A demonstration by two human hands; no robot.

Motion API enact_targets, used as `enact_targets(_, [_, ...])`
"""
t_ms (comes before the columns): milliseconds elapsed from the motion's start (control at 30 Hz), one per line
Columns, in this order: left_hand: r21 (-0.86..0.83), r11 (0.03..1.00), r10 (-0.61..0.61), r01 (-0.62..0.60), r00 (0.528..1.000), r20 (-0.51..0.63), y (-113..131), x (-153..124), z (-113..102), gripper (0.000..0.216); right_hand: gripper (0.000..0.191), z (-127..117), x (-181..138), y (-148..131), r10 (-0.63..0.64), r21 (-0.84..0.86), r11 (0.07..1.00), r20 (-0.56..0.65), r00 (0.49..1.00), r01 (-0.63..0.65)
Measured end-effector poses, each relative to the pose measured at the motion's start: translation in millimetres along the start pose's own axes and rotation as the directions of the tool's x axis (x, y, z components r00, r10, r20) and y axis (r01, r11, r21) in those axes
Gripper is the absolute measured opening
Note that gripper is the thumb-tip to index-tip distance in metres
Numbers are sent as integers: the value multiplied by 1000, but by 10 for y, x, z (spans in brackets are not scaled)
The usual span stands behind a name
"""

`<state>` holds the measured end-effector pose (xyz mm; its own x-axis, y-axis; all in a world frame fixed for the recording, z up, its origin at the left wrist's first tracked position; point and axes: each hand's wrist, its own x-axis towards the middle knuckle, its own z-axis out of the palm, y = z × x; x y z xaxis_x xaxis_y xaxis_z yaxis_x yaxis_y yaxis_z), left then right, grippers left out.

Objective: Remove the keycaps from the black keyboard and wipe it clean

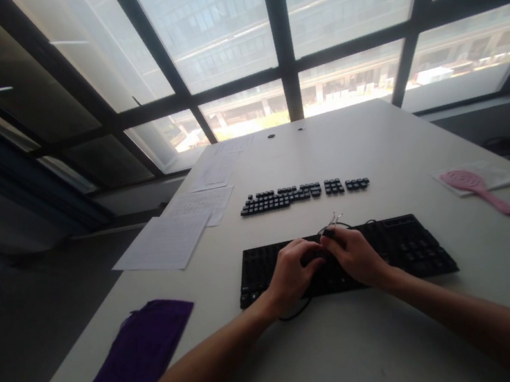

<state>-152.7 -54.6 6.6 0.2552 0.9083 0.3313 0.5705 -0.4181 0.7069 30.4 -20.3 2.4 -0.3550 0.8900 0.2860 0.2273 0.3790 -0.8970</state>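
A black keyboard (405,244) lies on the white table (375,151) in front of me, most of its keycaps removed on the left part. My left hand (293,272) rests on the keyboard's middle with fingers curled, pinching a dark keycap. My right hand (356,252) is closed on a wire keycap puller (333,223), whose metal prongs stick up behind the fingers. Beyond the keyboard, several removed black keycaps (302,193) lie in rows on the table.
A purple cloth (144,346) lies at the near left. Paper sheets (166,242) are spread at the left and toward the window. A pink hairbrush (476,186) lies on a white wrapper at the right. A dark cable (295,313) loops below the keyboard.
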Motion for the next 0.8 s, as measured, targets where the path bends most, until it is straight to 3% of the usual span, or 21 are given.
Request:
enact_targets(133, [64,998,25,-23,999,-45,3,-24,10,27,21,19,18,30,44,93,995,29,999,-46])
enact_targets(433, [184,943,278,-276,960,16,29,-31,25,20,23,23,42,46,-4,92,996,-32,999,7])
enact_targets(633, [53,988,144,-142,989,-35,64,45,-18,13,27,17,59,63,72,155,986,-75,995,-59])
enact_targets(800, [22,999,43,-42,998,-35,45,200,-204,12,33,-3,96,52,170,275,952,-98,981,-137])
